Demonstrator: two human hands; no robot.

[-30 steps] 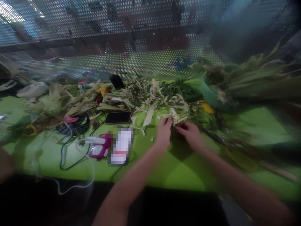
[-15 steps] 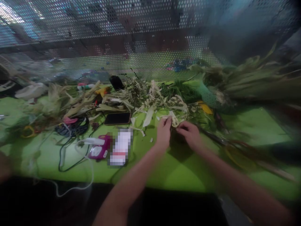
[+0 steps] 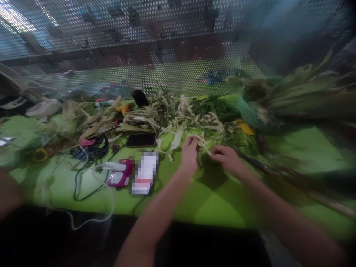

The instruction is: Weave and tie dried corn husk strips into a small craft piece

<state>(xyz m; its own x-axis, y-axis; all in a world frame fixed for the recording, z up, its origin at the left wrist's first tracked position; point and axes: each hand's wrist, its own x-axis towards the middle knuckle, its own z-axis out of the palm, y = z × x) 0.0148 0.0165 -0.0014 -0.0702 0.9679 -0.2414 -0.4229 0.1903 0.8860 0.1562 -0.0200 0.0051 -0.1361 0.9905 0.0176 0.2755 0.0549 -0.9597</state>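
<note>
My left hand (image 3: 190,151) is closed on one end of a pale, dry strip (image 3: 204,144) that looks like corn husk. The strip slants down to the right and ends at the fingers of my right hand (image 3: 224,155), which are pinched on it. Both hands are just above the green table (image 3: 205,207), their shadow falling below. Behind them lies a loose heap of cut husk strips (image 3: 191,116). A wider pale husk piece (image 3: 177,137) rests left of my left hand.
A dark phone (image 3: 141,139), a second phone with a lit, blurred screen (image 3: 146,172) and a magenta power strip (image 3: 121,173) with cables lie left. Long husks (image 3: 303,92) and a teal basket (image 3: 249,111) stand right. Perforated metal mesh (image 3: 167,79) runs behind.
My hands have moved slightly apart, and more of the pale strip now shows stretched between them. The view has shifted a little, moving the table items slightly right.
</note>
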